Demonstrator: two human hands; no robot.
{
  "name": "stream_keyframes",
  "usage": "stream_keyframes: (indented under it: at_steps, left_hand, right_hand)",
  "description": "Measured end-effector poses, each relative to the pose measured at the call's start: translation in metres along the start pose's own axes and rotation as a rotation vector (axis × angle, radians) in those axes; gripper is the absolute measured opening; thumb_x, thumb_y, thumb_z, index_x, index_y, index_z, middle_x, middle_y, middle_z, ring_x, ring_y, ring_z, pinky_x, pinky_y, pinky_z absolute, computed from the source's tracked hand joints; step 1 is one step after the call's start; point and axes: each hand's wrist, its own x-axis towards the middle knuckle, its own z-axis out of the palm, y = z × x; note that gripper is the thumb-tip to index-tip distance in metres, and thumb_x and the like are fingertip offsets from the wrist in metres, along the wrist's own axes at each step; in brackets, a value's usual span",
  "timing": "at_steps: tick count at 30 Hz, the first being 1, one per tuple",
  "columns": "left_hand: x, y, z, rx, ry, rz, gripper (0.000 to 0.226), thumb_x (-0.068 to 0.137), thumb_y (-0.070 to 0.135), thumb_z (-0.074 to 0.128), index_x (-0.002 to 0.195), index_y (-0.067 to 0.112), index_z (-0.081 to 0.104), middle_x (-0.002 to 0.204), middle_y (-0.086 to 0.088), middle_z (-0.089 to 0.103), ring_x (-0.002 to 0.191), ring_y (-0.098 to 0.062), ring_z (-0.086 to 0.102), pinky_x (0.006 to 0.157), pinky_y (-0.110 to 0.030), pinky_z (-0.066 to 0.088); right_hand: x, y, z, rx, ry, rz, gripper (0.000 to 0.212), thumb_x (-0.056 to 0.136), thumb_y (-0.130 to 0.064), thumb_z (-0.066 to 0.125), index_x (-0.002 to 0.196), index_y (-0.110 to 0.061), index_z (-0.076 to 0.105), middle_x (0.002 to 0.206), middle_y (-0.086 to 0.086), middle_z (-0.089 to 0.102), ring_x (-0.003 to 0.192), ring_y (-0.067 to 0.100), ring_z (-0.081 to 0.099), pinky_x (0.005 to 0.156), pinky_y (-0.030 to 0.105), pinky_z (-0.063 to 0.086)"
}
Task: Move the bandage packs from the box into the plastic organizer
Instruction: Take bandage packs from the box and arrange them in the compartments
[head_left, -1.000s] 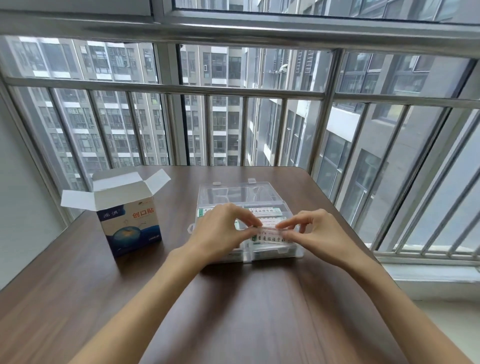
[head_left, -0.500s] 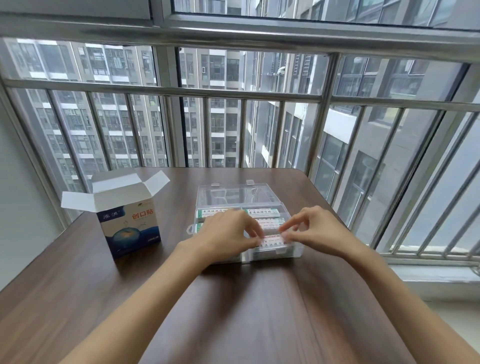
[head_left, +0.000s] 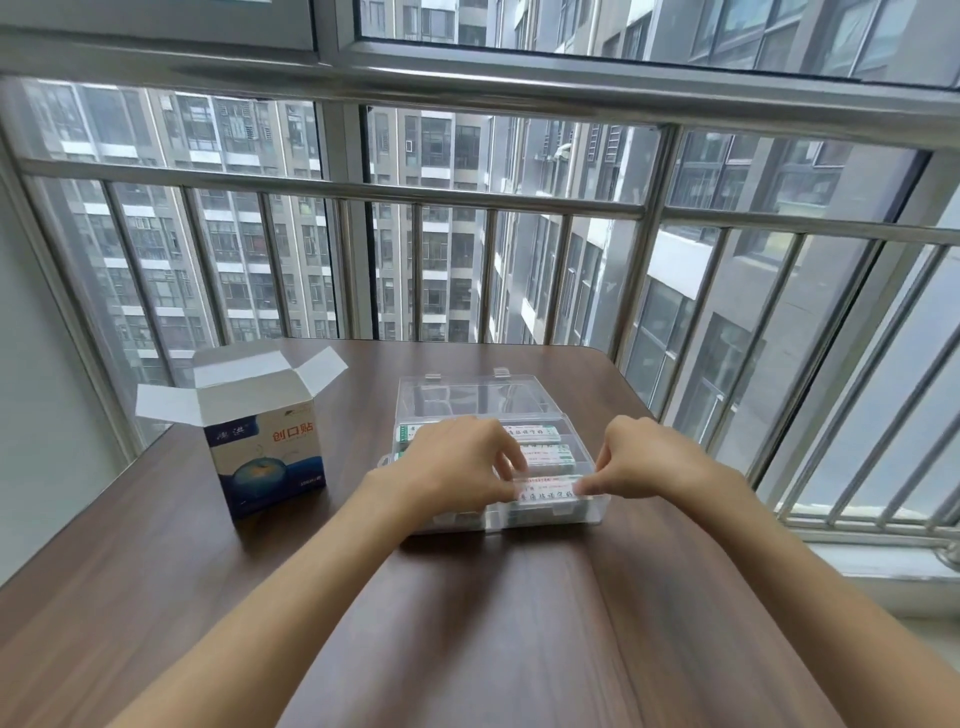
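Left half of organizer (head_left: 592, 512) is covered by left hand (head_left: 447, 467). Box (head_left: 262, 441) interior can't be seen. Pack (head_left: 545, 491) print too blurred to be read.

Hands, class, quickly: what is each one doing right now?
Left hand: pinching the nearest bandage pack.
Right hand: pinching the same pack's other end.

Before you: a dark brown wooden table (head_left: 519, 597). On it, left, a blue-and-white cardboard box (head_left: 265, 457) with red lettering, upright, top flaps open. Beside it, centre, a clear plastic organizer (head_left: 592, 506), its transparent lid (head_left: 475, 397) laid back flat behind it. Inside, white bandage packs with green print lie in rows. Your left hand (head_left: 452, 467) and right hand (head_left: 644, 460) pinch opposite ends of the nearest white bandage pack (head_left: 545, 491) over the front compartment. Behind, a metal window railing (head_left: 467, 197).
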Motion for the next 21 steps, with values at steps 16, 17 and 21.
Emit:
stream_keyframes:
  at_steps: [16,17,21]
  left_hand:
    - [-0.099,-0.131,-0.040,-0.095,1.074,-0.528,0.045,0.083,0.019,0.069,0.126,0.019,0.058,0.133,-0.003,0.055,0.120,-0.029,0.045,0.100,-0.045,0.039]
    - [-0.100,-0.137,-0.037,-0.170,1.068,-0.579,0.053,0.082,0.018,0.069,0.132,0.016,0.052,0.136,-0.006,0.050,0.122,-0.029,0.042,0.103,-0.044,0.036]
    - [-0.103,-0.144,-0.023,-0.886,0.978,-0.696,0.061,0.088,0.023,0.065,0.141,0.011,0.037,0.130,-0.004,0.054,0.125,-0.024,0.047,0.102,-0.037,0.040]
  right_hand:
    - [-0.003,-0.138,0.008,0.213,0.451,-0.697,0.054,0.091,-0.038,0.055,0.142,-0.031,0.038,0.138,-0.001,0.043,0.129,0.017,0.035,0.104,0.034,0.033]
    - [0.000,-0.151,0.014,0.136,0.464,-0.735,0.059,0.093,-0.039,0.052,0.146,-0.032,0.028,0.149,-0.001,0.031,0.137,0.019,0.023,0.110,0.036,0.024]
    - [0.011,-0.180,0.039,-0.034,0.517,-0.780,0.056,0.095,-0.036,0.048,0.146,-0.030,0.027,0.157,0.003,0.015,0.146,0.024,0.003,0.117,0.044,0.004]
